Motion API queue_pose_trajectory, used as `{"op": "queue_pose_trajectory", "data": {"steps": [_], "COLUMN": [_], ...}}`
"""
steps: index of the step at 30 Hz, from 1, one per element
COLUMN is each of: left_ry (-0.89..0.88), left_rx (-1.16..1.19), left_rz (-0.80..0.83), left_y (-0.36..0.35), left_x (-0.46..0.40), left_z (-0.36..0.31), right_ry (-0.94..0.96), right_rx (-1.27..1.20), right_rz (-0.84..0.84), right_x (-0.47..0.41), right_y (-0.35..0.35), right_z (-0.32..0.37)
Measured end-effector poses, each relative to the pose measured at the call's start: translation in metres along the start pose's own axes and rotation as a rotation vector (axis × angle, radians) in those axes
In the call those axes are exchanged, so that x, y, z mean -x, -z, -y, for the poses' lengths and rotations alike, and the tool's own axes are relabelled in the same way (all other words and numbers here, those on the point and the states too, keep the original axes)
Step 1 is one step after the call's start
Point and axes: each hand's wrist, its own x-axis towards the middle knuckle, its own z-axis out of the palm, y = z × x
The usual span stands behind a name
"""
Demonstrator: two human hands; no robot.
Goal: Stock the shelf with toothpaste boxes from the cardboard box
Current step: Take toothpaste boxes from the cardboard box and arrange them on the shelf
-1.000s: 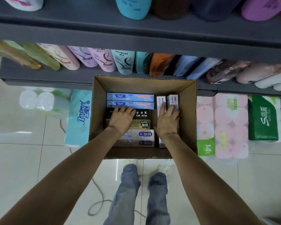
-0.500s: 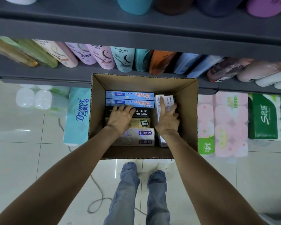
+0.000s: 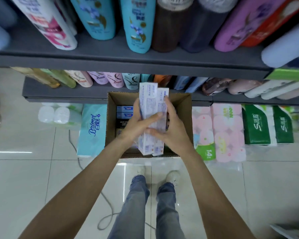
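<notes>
Both hands clamped on one bundle of white toothpaste boxes (image 3: 153, 118), held lengthwise above the open cardboard box (image 3: 183, 107). Left hand (image 3: 136, 125) wrapped from the 9 o'clock side, thumb laid across the printed face; right hand (image 3: 171, 130) closed from the 3 o'clock side, fingers (image 3: 167, 102) curled up the right edge. Two-sided grip judged necessary to keep the slim boxes stacked flush and prevent fanning or slipping during the lift. Bundle pressed between the palms, long ends projecting past the hands toward 12 and 6 o'clock. Exact count of boxes in the bundle not discernible; at least two visible. More boxes remaining flat in the carton at 9 o'clock of the bundle, blue boxes (image 3: 125, 112) among them. Grey shelf (image 3: 67, 94) at 12 o'clock, lined with bottles; destination slot not identifiable.
</notes>
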Motion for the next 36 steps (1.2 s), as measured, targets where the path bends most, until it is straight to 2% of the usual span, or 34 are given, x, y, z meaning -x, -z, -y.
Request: {"op": "queue_pose_trajectory", "data": {"steps": [2,5,8,10,12,14,18,21,27,30,32,36], "left_ry": [-0.032,-0.015,0.011,0.032,0.06,0.081,0.084,0.028,-0.21,-0.343,-0.36,-0.357], "left_rx": [-0.068,-0.153,-0.214,-0.224,-0.257,-0.27,-0.228,-0.269,-0.403,-0.548,-0.573,-0.439], "left_rz": [-0.006,0.035,0.21,0.331,0.388,0.358,0.21,0.157,0.102,0.102,0.072,0.065], "left_y": [0.004,0.009,0.003,-0.004,-0.012,-0.017,-0.021,-0.027,-0.083,-0.121,-0.147,-0.206], "left_x": [0.016,0.042,0.07,0.086,0.097,0.102,0.105,0.106,0.105,0.098,0.092,0.087], "left_z": [-0.023,-0.053,-0.084,-0.1,-0.112,-0.121,-0.141,-0.158,-0.187,-0.197,-0.2,-0.203], "right_ry": [0.028,0.033,-0.01,-0.055,-0.056,-0.039,-0.049,-0.055,0.009,0.07,0.118,0.231], "right_rx": [-0.066,-0.107,-0.166,-0.263,-0.224,-0.205,-0.201,-0.153,-0.05,0.038,0.068,-0.144], "right_rz": [0.044,-0.057,-0.144,-0.098,-0.059,-0.162,-0.509,-0.631,-0.71,-0.691,-0.668,-0.578], "right_x": [0.016,0.037,0.051,0.056,0.063,0.071,0.091,0.106,0.112,0.116,0.121,0.14], "right_y": [0.016,0.033,0.052,0.068,0.081,0.093,0.127,0.157,0.212,0.25,0.28,0.336], "right_z": [0.02,0.051,0.085,0.102,0.112,0.117,0.118,0.117,0.125,0.128,0.131,0.145]}}
